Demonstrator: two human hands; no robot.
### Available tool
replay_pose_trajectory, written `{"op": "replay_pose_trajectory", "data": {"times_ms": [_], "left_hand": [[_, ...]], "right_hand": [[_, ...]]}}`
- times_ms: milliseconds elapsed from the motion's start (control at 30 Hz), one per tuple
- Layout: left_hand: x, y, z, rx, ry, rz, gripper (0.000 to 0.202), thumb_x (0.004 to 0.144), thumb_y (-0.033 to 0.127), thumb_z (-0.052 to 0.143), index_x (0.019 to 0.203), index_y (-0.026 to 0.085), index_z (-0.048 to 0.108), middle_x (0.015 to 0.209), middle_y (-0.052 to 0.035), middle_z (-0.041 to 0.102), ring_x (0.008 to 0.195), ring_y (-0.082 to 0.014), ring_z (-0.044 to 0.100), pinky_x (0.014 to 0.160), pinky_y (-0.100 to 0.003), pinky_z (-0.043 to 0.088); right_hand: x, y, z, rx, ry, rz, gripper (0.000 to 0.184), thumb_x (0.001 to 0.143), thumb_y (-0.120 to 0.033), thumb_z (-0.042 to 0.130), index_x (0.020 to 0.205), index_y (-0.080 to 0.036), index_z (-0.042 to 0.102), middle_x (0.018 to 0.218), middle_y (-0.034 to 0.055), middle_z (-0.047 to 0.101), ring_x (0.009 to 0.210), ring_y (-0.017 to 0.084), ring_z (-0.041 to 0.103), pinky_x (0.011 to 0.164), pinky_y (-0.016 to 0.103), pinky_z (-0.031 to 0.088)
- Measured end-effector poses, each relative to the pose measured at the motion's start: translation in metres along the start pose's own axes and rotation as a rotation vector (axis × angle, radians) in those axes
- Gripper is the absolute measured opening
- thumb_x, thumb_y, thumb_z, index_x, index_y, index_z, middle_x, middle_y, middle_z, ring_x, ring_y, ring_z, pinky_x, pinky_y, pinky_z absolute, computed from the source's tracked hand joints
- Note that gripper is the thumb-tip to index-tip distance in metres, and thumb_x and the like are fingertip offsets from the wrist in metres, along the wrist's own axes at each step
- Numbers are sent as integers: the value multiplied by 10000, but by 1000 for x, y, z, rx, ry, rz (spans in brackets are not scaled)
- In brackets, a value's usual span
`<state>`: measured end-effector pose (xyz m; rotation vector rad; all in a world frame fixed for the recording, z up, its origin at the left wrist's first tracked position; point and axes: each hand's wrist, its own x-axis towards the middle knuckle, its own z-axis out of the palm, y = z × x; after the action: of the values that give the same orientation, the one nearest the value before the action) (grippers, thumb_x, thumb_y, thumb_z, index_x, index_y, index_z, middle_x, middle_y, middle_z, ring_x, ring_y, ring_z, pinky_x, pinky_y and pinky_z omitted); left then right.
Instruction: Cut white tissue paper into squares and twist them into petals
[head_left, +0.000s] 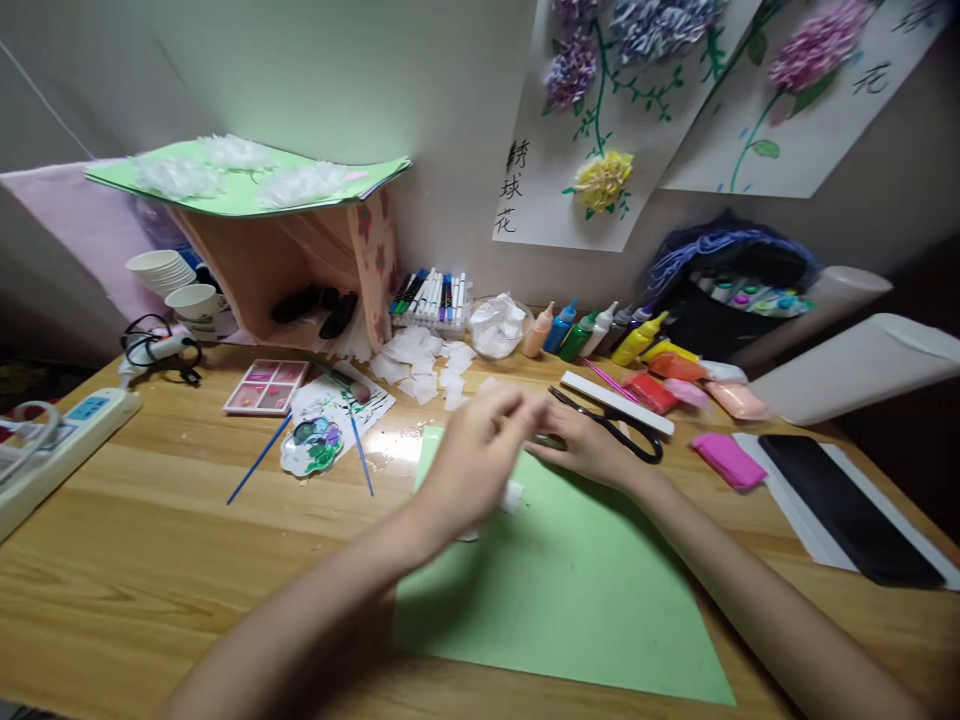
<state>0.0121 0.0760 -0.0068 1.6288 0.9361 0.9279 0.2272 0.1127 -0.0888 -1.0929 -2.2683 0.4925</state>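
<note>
Over the middle of the wooden counter (150, 520) lies a pale green paper sheet (570, 600), flat, plain, with its far left corner up by the hands. Left hand (480, 460) hovers above that corner, motion-blurred, fingers curled inward. A small white piece (513, 495) pokes out under its near side, over the sheet; can't tell if it is gripped. Right hand (592, 448) sits just right of it, fingers stretched toward the left hand, fingertips nearly meeting; grip unclear, blurred. Black-handled scissors (626, 430) lie just beyond the right hand, handles beside its knuckles. Farther back: scattered white paper squares (420, 365), paint bottles (581, 335), a marker set (433, 297). Left: a paint palette (311, 445). Right: a pink block (727, 460).
</note>
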Motion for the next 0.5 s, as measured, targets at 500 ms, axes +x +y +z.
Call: {"op": "replay_pose_trajectory", "data": {"times_ms": [500], "left_hand": [[42, -85, 7, 324, -71, 210, 183, 844, 344, 567, 830, 180, 646, 807, -41, 638, 789, -166, 569, 734, -295, 435]], "right_hand": [[-13, -16, 17, 309, 113, 280, 155, 870, -304, 513, 897, -185, 610, 799, 34, 639, 691, 143, 556, 627, 266, 423]]}}
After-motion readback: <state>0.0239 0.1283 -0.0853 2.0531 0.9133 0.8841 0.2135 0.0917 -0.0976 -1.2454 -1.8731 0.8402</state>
